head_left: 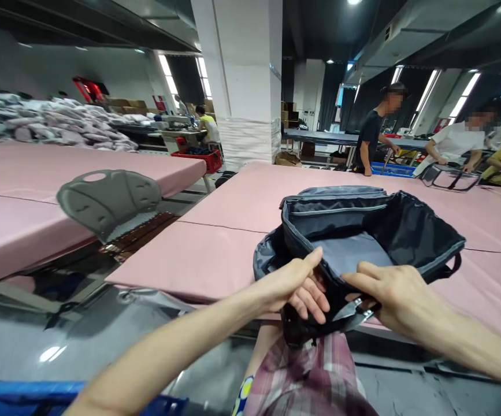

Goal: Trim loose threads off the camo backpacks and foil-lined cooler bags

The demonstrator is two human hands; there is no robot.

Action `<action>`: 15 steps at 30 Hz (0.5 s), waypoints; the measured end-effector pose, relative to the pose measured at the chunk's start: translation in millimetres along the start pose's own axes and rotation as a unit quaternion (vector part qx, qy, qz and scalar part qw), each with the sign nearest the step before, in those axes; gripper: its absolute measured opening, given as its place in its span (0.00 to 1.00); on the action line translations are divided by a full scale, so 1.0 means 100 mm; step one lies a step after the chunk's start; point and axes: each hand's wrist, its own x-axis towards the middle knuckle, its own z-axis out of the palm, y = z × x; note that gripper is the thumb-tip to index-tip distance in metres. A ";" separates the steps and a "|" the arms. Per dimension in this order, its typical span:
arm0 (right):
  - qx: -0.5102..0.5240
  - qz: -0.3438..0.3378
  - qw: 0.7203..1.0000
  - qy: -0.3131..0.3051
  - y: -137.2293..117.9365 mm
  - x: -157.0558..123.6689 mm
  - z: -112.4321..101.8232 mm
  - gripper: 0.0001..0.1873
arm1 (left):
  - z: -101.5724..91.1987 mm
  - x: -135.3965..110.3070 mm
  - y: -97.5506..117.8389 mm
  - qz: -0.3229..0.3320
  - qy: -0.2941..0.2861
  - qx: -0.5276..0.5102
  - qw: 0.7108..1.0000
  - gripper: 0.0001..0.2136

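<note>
A dark navy backpack (363, 225) lies open on the pink table (215, 254), its grey lining showing inside. My left hand (296, 284) pinches the near rim of the bag, thumb on top and fingers underneath. My right hand (395, 292) is closed around a small pair of metal scissors (358, 312) at the bag's near edge, the blades pointing left toward my left hand. A dark flap of the bag hangs over the table edge above my plaid-covered lap.
A grey plastic chair back (109, 199) stands in the gap between two pink tables. Piled bags (55, 121) sit far left. A white pillar (245, 81) rises behind. Other people (374, 136) work at far tables on the right. A blue crate edge (25, 393) is at bottom left.
</note>
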 end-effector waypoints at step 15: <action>-0.159 -0.033 0.967 0.196 -0.06 -0.57 0.05 0.08 | 0.33 0.10 -0.51 0.159 0.034 -0.330 0.930 0.17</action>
